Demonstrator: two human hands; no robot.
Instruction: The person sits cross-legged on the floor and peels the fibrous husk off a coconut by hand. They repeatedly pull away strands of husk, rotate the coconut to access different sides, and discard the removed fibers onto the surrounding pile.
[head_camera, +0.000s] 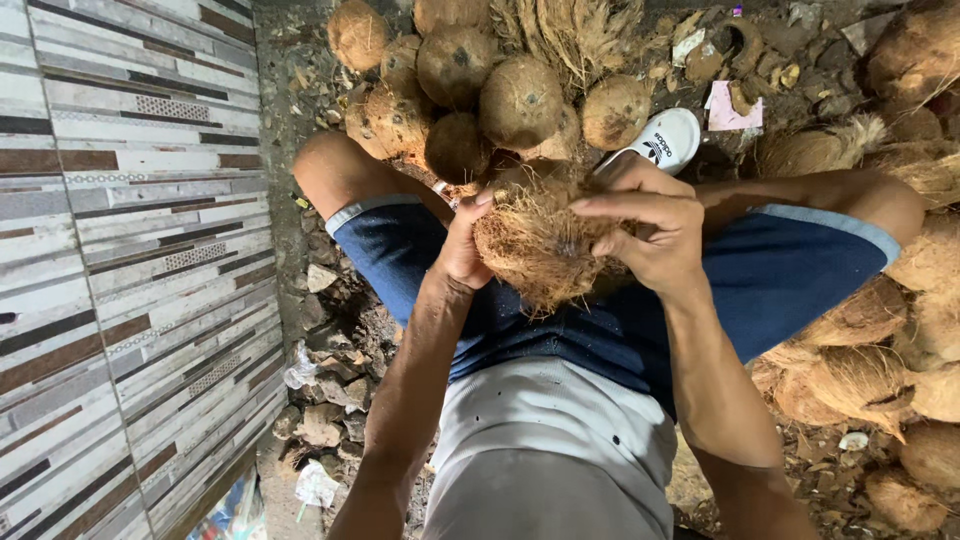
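Observation:
A fibrous, partly husked brown coconut (540, 250) is held above my lap, between my knees. My left hand (462, 248) grips its left side, with the thumb up against the husk. My right hand (645, 225) wraps over its top and right side, fingers spread across the fibres. Both hands press on the same coconut. I sit in blue shorts (780, 290) and a light grey shirt (550, 450).
A heap of husked coconuts (500, 90) lies just beyond my knees, with a white shoe (665, 138) next to it. More coconuts and husk pieces (880, 360) pile up on the right. A striped tiled wall (120, 250) stands on the left, with rubble (325, 400) at its foot.

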